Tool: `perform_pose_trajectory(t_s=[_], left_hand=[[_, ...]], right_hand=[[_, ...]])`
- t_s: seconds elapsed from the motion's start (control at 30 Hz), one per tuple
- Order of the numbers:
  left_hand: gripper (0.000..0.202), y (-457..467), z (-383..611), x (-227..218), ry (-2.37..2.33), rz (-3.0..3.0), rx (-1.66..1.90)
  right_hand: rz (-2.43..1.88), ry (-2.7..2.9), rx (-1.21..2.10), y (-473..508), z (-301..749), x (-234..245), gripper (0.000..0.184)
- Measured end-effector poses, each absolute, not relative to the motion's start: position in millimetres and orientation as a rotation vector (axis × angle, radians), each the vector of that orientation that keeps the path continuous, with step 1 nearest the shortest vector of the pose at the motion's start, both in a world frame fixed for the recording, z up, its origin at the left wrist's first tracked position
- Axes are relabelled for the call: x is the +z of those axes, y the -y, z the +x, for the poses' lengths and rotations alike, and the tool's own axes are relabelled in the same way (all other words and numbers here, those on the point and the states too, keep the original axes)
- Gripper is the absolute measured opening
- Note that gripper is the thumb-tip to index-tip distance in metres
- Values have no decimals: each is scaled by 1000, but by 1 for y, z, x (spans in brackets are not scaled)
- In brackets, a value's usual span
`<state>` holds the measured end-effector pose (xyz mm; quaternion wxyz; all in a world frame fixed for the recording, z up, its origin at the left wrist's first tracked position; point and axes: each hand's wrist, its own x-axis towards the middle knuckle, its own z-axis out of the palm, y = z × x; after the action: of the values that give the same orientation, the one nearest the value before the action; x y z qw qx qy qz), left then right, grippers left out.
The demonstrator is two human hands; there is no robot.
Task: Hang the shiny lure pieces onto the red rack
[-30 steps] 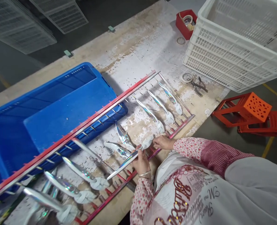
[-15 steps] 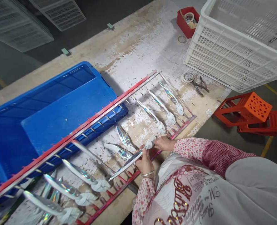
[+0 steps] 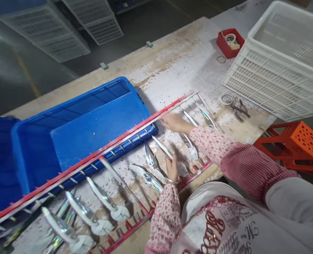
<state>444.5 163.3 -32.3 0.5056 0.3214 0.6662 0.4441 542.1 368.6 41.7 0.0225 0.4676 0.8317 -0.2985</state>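
Left hand (image 3: 172, 168): clamped on slender, shiny silver blade-shaped piece (image 3: 162, 147) projecting ahead of it
Right hand (image 3: 174, 122): blurred, grip cannot be told; outstretched, long red metal rail (image 3: 130, 132) just beyond

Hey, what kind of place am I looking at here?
Probably a workshop or factory floor: a worn worktable carries a long metal rack with shiny pieces along it, pliers lie nearby, and crates stand beyond the table.
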Motion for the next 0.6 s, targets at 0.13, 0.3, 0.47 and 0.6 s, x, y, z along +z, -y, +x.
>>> perform_pose_trajectory(t_s=[0.13, 0.3, 0.47, 0.6], left_hand=[[43, -180, 459, -42, -1666, 801, 1081], [42, -186, 459, -54, -1715, 798, 1032], [35, -190, 461, -55, -1713, 862, 1026], [33, -195, 447, -53, -1657, 1005, 868]], right_hand=[[1569, -2729, -393, -418, 526, 50, 45], [1578, -2781, -321, -400, 535, 42, 43], [1565, -2788, -323, -401, 535, 40, 45], [1575, -2774, -323, -404, 534, 38, 45]])
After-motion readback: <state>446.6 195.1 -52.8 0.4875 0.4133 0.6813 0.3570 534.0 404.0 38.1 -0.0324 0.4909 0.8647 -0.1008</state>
